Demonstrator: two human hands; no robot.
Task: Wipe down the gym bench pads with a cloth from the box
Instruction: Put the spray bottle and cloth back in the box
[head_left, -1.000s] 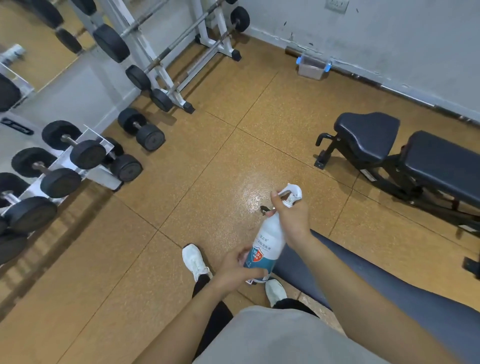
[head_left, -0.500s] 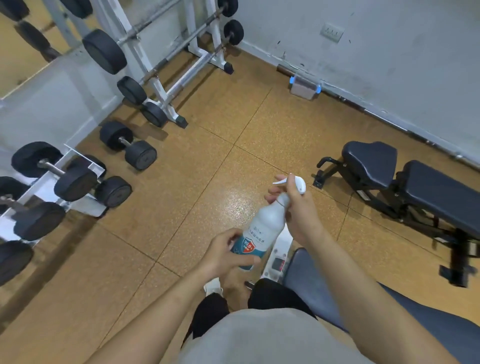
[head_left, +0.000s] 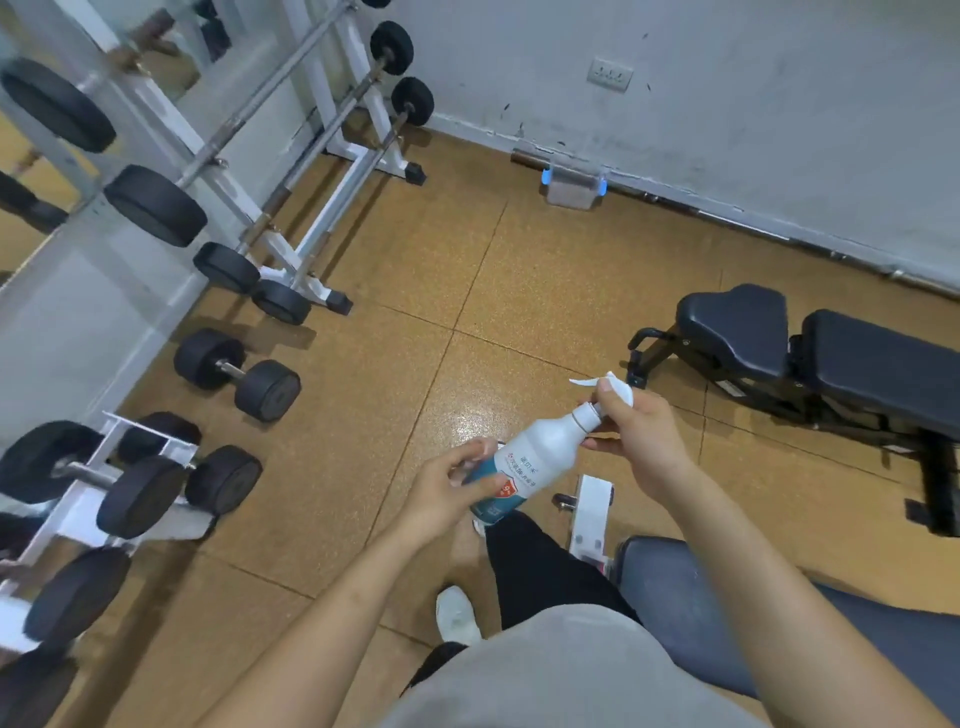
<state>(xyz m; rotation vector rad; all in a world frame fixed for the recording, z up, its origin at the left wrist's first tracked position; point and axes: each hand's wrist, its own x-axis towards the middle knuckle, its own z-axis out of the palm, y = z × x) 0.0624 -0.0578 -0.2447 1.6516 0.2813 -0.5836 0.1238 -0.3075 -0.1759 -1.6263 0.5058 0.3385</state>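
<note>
- The gym bench pads (head_left: 810, 353) are seen on the black bench near the right edge of the floor, untouched; a grey pad (head_left: 675, 587) lies just beside the person's leg.
- The box (head_left: 571, 184) is set against the far wall, well apart from both hands; no cloth is seen in hand.
- The spray bottle (head_left: 530, 462) has been tilted further over than half a second ago, its label end gripped by the curled fingers of the left hand (head_left: 447, 493).
- The right hand (head_left: 639, 441) is closed on the white spray head (head_left: 613, 387), apparently being screwed or adjusted.
- Wiping is judged not yet begun; the cloth is still to be fetched.
</note>
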